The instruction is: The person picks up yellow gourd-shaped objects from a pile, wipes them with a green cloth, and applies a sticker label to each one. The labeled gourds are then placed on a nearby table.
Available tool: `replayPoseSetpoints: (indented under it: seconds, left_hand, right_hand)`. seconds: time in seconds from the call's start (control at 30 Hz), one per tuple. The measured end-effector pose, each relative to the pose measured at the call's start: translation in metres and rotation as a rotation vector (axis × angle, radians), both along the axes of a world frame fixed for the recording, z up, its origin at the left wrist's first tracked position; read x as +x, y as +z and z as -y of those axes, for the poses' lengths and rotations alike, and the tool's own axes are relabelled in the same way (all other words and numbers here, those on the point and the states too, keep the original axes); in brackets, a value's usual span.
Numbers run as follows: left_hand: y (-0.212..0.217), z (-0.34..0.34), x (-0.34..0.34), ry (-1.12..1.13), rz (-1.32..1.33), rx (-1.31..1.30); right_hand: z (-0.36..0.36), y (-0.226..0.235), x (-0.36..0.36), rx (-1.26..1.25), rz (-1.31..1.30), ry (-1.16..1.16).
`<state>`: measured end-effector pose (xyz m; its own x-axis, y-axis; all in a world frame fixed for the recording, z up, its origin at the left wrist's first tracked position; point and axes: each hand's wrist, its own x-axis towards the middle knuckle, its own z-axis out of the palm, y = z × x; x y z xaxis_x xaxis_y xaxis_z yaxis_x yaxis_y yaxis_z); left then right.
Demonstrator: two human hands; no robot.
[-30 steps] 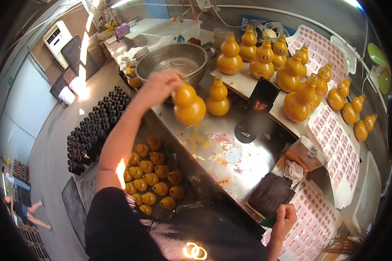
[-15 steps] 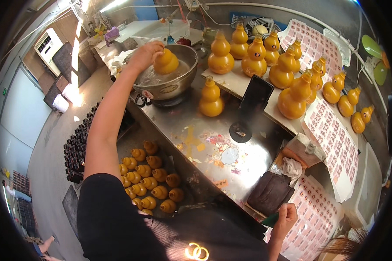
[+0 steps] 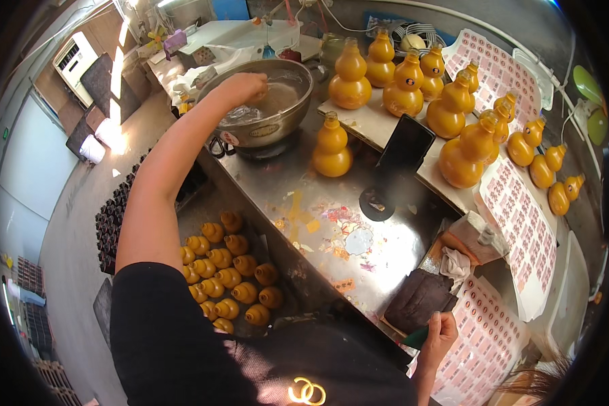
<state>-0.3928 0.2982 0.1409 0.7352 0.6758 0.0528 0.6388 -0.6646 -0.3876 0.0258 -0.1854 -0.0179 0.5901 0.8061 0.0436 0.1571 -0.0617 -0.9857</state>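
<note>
My left hand (image 3: 249, 90) reaches into a metal bowl (image 3: 267, 133) of water at the far left, its fingers curled. What those fingers hold, if anything, is hidden; no yellow gourd bottle shows in the bowl. Close to my body at the lower right, my right hand (image 3: 440, 335) pinches a flat dark green piece (image 3: 416, 337) beside a folded dark brown cloth (image 3: 419, 301). One yellow gourd-shaped bottle (image 3: 332, 147) stands upright on the metal table (image 3: 284, 216), to the right of the bowl.
Several yellow gourd bottles (image 3: 350, 78) stand on a raised board at the back right. A phone on a stand (image 3: 406, 145) is mid-table. Sheets of printed stickers (image 3: 517, 216) lie at the right, near a box (image 3: 477, 238). More gourd bottles (image 3: 229, 277) fill a crate below the table's left edge.
My left hand has lowered toward the water in the bowl, and the yellow gourd bottle it held above the bowl is out of sight. My right hand stays nearly in place.
</note>
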Motion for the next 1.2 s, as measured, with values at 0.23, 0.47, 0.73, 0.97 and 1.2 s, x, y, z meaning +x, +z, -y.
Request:
replayPoseSetpoints:
  seconds: [0.23,0.47,0.73,0.97,1.2]
  left_hand:
    - [0.008,-0.017,-0.006,-0.032,0.056,0.071]
    - [0.003,-0.018,-0.009,0.165,0.052,0.019]
    - [0.043,0.024,-0.038,0.242,0.649,0.356]
    - [0.106,0.161,0.044,0.011,0.998,0.09]
    - [0.037,0.232,0.255,-0.39,0.911,-0.803]
  right_hand:
    - [-0.001,0.003,-0.001,-0.012,0.013,-0.021]
    - [-0.001,0.006,0.001,0.015,0.022,-0.011]
    - [0.007,0.006,0.013,0.27,-0.865,0.085]
    - [-0.01,0.026,0.017,0.035,-0.665,0.205]
    - [-0.029,0.069,0.024,0.028,0.289,0.259]
